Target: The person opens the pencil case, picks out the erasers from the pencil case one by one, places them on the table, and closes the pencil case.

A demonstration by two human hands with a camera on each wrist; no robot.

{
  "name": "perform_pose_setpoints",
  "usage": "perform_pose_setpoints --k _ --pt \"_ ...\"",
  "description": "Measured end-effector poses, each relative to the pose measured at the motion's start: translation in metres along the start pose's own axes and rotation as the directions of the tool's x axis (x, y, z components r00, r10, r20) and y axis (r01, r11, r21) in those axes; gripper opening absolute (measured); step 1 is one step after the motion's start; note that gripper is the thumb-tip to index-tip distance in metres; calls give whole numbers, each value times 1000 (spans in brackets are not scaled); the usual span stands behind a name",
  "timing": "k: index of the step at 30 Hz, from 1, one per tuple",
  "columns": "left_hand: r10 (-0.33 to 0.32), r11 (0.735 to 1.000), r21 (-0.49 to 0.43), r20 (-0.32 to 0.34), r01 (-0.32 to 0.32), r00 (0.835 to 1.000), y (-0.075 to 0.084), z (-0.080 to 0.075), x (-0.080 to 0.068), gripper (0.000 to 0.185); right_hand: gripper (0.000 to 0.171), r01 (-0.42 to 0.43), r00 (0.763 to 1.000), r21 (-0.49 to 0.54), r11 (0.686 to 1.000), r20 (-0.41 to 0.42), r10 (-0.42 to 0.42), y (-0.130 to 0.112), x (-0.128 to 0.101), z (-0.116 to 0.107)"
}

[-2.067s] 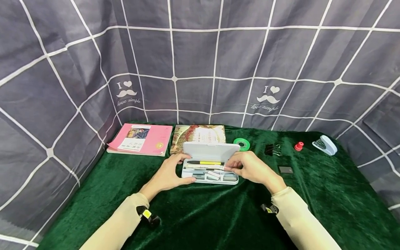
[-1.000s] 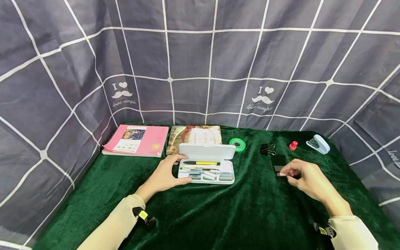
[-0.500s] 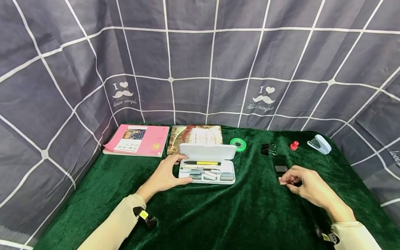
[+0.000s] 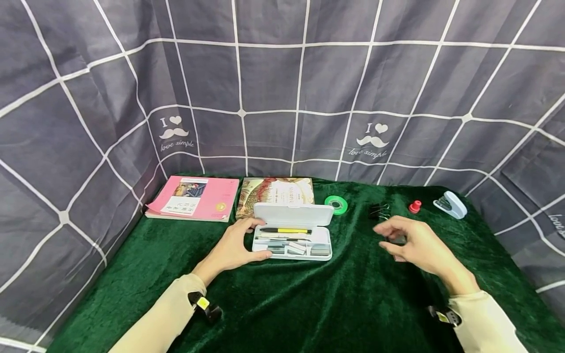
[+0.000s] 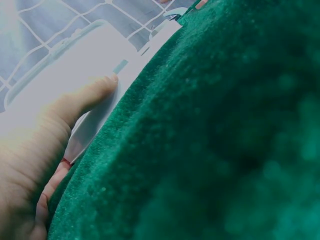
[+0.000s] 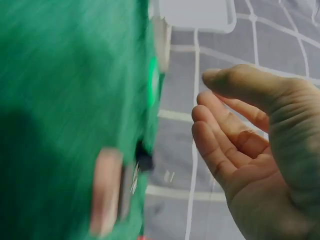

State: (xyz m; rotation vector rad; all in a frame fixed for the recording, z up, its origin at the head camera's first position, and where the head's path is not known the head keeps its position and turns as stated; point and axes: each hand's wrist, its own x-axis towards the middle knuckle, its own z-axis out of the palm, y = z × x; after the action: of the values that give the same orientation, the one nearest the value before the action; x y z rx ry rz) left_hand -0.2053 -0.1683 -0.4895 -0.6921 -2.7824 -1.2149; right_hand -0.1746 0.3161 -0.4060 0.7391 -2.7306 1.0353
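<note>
Both hands are over the green velvet worktop. Furthest left lie a pink book and, beside it, a patterned book. In front of them the left hand grips the left end of the open white pencil case, thumb on the near edge and fingers curled round the far side; the left wrist view shows the thumb pressed flat on the white plastic. The lid stands up at the back, and the tray holds a yellow-and-black pen and several small grey and white pieces.

Right of the case, well apart from it, the right hand hovers above the cloth with fingers relaxed and slightly spread, holding nothing; the right wrist view confirms a bare palm. A small pale eraser-like block lies on the velvet just beside that hand, largely hidden under it from the head camera. Behind it sit a green tape roll, a black binder clip, a red knob-shaped piece and a small stapler.

As a judgement, steadying the case with the left hand works well: a firm hold on that end should stop the light tray sliding on the velvet.
</note>
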Motion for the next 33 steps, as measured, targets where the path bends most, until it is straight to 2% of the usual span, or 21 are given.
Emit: perform_pose_setpoints --k 7,13,19,28,31,33 --pt "-3 1000 -9 14 3 1000 0 2 1 78 38 171 985 -7 985 24 -171 -29 44 31" --pt "12 1000 -7 9 -12 1000 1 3 3 79 29 172 971 69 983 155 -181 -48 65 57" --pt "20 1000 4 6 -20 1000 2 5 5 80 29 187 938 73 980 283 -201 -53 69 72" --pt "-3 1000 -10 1 3 1000 1 1 0 78 36 291 871 22 957 407 -274 -56 70 83" --pt "2 1000 -5 -6 -2 1000 1 0 0 78 37 305 862 17 952 420 -283 -57 72 83" --pt "2 1000 -1 -8 -2 1000 0 -1 0 78 37 293 866 18 956 420 -273 -58 73 84"
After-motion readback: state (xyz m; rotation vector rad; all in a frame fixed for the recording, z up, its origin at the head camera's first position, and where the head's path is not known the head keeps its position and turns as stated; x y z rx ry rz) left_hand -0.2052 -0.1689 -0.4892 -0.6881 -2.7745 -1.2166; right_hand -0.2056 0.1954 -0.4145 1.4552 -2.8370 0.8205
